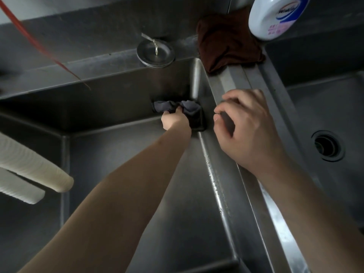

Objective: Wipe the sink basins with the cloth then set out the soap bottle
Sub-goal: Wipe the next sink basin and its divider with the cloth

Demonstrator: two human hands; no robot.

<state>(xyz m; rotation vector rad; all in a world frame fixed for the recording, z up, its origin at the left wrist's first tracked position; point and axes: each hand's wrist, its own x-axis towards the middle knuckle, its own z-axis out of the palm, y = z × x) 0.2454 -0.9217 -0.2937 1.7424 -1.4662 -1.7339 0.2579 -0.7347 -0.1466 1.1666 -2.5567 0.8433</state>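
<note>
Deep in the left steel basin [122, 107], my left hand [174, 119] grips a dark grey cloth [187, 109] and presses it into the far right corner. My right hand [248, 129] rests on the ridge between the two basins [246, 79], its fingers curled with nothing visibly in them. The white soap bottle [275, 14] with a blue and pink label stands on the back ledge at the top right. The right basin [323, 107] lies beyond my right hand, and its drain [328, 145] is uncovered.
A brown cloth [226, 42] is draped over the back end of the ridge, next to the bottle. A round metal drain stopper [155, 53] lies on the back ledge. Two white ribbed hoses [33, 164] jut in from the left. A red line [39, 44] hangs across the upper left.
</note>
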